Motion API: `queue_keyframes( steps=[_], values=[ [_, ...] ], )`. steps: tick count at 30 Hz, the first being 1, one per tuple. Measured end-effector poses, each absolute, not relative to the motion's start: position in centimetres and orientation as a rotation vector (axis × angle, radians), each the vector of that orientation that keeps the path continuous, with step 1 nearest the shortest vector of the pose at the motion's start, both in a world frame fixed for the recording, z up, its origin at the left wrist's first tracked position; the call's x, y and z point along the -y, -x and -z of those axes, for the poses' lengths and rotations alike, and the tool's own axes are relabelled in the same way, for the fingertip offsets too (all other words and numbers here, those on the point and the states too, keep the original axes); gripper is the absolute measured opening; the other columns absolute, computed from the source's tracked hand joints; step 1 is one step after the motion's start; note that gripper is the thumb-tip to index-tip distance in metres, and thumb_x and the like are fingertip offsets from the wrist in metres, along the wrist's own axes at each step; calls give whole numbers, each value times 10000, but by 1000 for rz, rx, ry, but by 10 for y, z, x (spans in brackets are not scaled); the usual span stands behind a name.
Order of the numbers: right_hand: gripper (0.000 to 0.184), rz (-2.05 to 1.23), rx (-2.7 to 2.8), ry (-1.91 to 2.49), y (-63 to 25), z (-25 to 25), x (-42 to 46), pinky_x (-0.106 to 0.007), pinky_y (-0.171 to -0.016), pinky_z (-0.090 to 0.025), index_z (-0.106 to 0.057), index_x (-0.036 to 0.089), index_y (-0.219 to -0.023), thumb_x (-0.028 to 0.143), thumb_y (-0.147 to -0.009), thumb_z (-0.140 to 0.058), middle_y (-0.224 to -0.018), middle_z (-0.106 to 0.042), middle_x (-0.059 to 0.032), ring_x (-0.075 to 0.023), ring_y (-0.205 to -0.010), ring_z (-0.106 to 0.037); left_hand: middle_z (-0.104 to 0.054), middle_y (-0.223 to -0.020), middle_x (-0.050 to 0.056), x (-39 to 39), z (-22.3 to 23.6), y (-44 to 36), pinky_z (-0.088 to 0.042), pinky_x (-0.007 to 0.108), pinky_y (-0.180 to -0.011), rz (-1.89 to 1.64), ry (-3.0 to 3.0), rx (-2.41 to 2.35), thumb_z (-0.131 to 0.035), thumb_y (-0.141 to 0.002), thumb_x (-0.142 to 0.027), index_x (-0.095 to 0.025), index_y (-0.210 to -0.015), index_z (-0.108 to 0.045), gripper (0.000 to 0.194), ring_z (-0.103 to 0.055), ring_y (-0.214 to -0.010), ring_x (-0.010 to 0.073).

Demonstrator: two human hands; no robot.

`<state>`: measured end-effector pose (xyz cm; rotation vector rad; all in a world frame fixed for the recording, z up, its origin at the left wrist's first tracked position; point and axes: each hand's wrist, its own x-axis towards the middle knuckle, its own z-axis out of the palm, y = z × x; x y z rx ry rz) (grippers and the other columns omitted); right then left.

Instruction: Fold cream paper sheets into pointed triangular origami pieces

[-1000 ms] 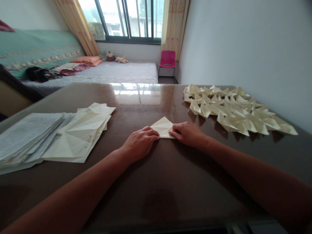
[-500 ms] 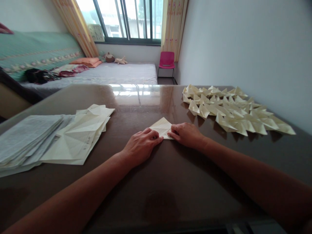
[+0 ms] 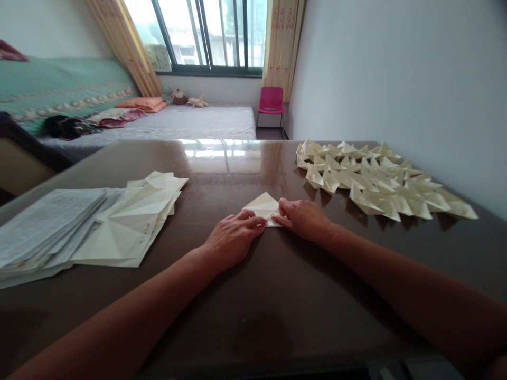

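Note:
A small cream folded paper triangle (image 3: 263,205) lies flat on the dark glossy table (image 3: 253,295) in the middle. My left hand (image 3: 233,237) presses its near left corner with curled fingers. My right hand (image 3: 303,217) pinches and presses the paper's near right edge. The fingertips of both hands almost meet over the paper's near edge, which they hide.
A stack of flat and creased cream sheets (image 3: 130,221) lies at the left beside grey printed papers (image 3: 43,224). Several finished folded paper pieces (image 3: 376,182) are spread at the right by the white wall. A bed (image 3: 166,119) and pink chair (image 3: 271,100) stand beyond.
My left fingers have slid a little right along the paper's near edge toward my right hand. The paper stays in place.

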<state>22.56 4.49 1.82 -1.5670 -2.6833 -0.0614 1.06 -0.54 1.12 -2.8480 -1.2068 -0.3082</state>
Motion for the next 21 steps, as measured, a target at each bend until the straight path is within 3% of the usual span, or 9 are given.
queue_keyframes(
  steps=[4,9,15,21],
  values=[
    [219,206,2787,1257,-222,-23,-34,-252,-598,-361,-563,222,-1070,360,-952,-440,-1016,-642,-54,-177,-810,-619,-629,-1241,-29,5,-9,-10,-448,311,-927,318,2840,1230,-421,-923,-201,-273,-1198,-603,338,-509,-1125,188],
    [227,515,2997,944,-210,-24,-15,-316,-694,-421,-613,132,-1062,165,-938,-426,-967,-616,-106,-232,-906,-570,-628,-1246,-45,7,-10,-10,-458,315,-903,305,2823,1256,-437,-914,-209,-276,-1162,-623,317,-518,-1108,197],
    [259,734,3078,877,-211,-20,2,-374,-683,-432,-635,50,-1067,113,-894,-453,-1038,-601,-170,-275,-956,-524,-630,-1244,-46,8,-11,-10,-465,315,-880,326,2811,1258,-429,-925,-225,-288,-1177,-611,316,-523,-1098,196],
    [338,800,3069,1022,-237,-21,13,-382,-679,-424,-568,51,-1196,80,-903,-403,-1165,-578,-191,-269,-998,-519,-644,-1219,-39,10,-15,-11,-479,321,-829,318,2824,1245,-367,-951,-253,-281,-1137,-628,322,-531,-1082,203]
  ],
)
